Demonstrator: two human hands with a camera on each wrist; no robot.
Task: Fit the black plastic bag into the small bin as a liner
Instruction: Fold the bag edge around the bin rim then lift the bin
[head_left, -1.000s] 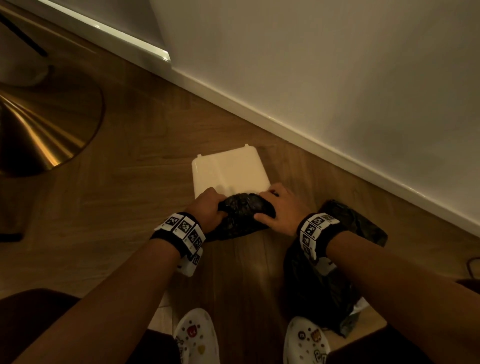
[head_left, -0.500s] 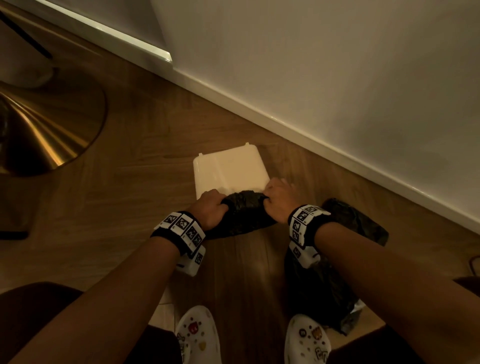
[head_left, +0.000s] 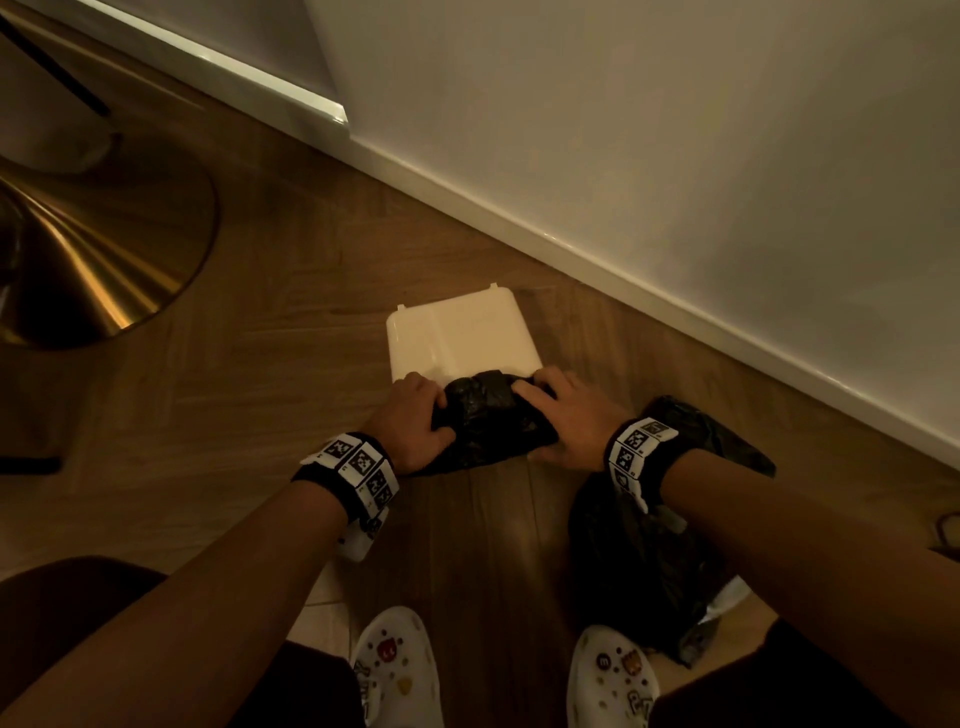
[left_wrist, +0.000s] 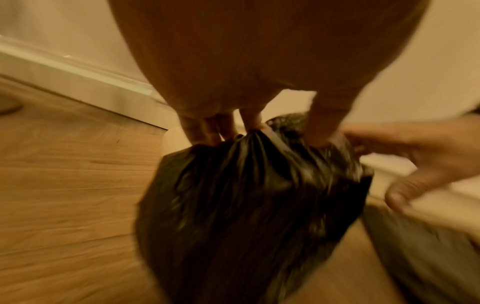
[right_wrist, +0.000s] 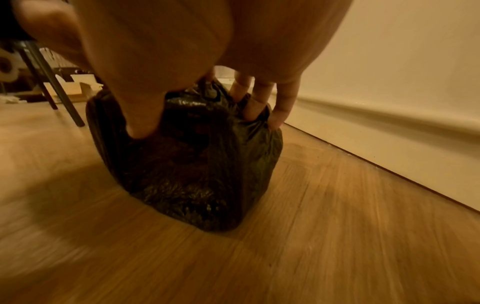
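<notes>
Between both hands (head_left: 415, 421) (head_left: 566, 415) (fingers curled) sits the black bag (head_left: 485, 415).

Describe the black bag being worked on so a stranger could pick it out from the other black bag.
Start at the white baseboard and find the cream lid lying on the wooden floor. The black bag at its near edge is gripped by the left hand and right hand; the other bag lies loose under the right forearm.

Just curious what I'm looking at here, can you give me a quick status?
Left hand and right hand both grip the black bag, which is pulled over the small bin. White lid lies behind it, another black bag at right.
</notes>
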